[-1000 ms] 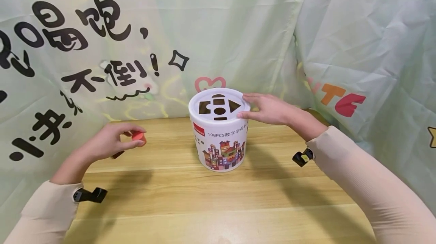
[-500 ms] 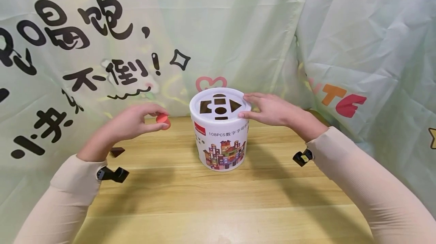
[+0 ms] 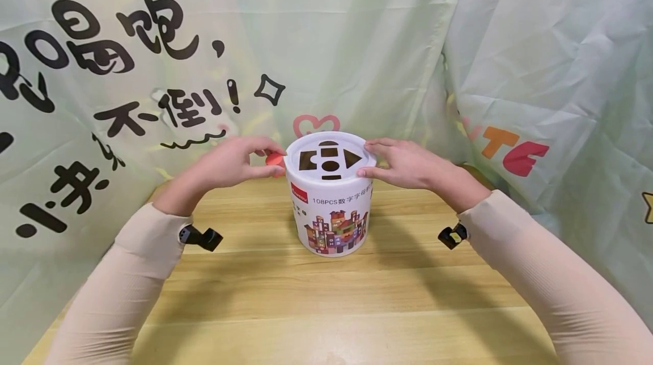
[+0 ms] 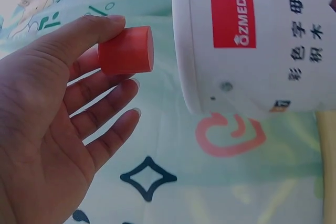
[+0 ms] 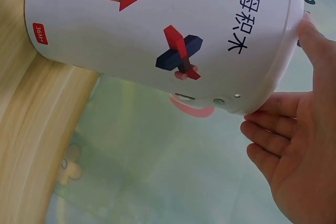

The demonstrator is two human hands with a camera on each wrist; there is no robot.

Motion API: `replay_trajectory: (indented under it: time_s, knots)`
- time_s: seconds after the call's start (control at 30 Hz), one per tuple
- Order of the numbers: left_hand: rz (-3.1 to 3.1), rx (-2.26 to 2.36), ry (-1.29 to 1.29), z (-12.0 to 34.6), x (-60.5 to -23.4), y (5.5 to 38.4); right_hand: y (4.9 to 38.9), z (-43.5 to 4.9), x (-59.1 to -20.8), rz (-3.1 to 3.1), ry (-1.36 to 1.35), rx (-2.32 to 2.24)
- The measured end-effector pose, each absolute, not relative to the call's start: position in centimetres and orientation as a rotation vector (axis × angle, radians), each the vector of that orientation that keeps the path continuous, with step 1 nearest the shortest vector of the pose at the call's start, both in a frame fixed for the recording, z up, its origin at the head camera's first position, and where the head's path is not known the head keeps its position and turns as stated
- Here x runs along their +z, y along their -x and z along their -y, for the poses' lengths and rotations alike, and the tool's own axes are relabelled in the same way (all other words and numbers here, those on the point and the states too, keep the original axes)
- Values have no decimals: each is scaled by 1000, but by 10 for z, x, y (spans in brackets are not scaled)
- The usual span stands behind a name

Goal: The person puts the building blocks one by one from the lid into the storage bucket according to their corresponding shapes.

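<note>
A white toy-block bucket [image 3: 331,212] stands upright on the table. Its lid [image 3: 352,152] has several shaped holes, among them a round one and a triangle. My left hand [image 3: 232,164] pinches a red cylinder block [image 4: 126,50] between thumb and fingers, just left of the bucket's rim. The left wrist view shows a small gap between block and bucket. From the other side, my right hand [image 3: 408,165] holds the bucket's rim, thumb towards the front and fingers towards the back. In the right wrist view the fingertips [image 5: 257,119] touch the rim.
The wooden table [image 3: 347,302] extends in front of the bucket. Printed cloth [image 3: 357,59] hangs close behind it and at both sides. Each wrist carries a small black camera, one of them the left wrist camera [image 3: 201,237].
My left hand has moved right and farther back with the red cylinder block, up to the bucket. The left sleeve now covers a dark block on the table. My right hand stays put.
</note>
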State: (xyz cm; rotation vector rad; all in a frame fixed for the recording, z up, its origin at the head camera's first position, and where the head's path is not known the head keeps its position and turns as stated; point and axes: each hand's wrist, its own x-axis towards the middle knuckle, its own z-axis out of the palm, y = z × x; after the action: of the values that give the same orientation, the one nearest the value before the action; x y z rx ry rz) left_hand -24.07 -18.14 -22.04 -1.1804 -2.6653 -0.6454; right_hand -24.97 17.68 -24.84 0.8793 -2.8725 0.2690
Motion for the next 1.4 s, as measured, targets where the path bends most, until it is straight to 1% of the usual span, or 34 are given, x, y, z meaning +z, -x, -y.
replay_trajectory:
  time_s: [0.23,0.63,0.97,1.4]
  knots:
    - [2663,-681,1222,155,-212,251,251,-178,-250,2859,-875,265]
    - [2760,-562,1200,118,-205,269,251,-177,-253,2878,-859,280]
    - [2840,-461,1329,91,-203,283,250,-177,-252,2894,-841,298]
    - [2921,-297,1448,74,-199,289,251,-177,-253,2891,-845,301]
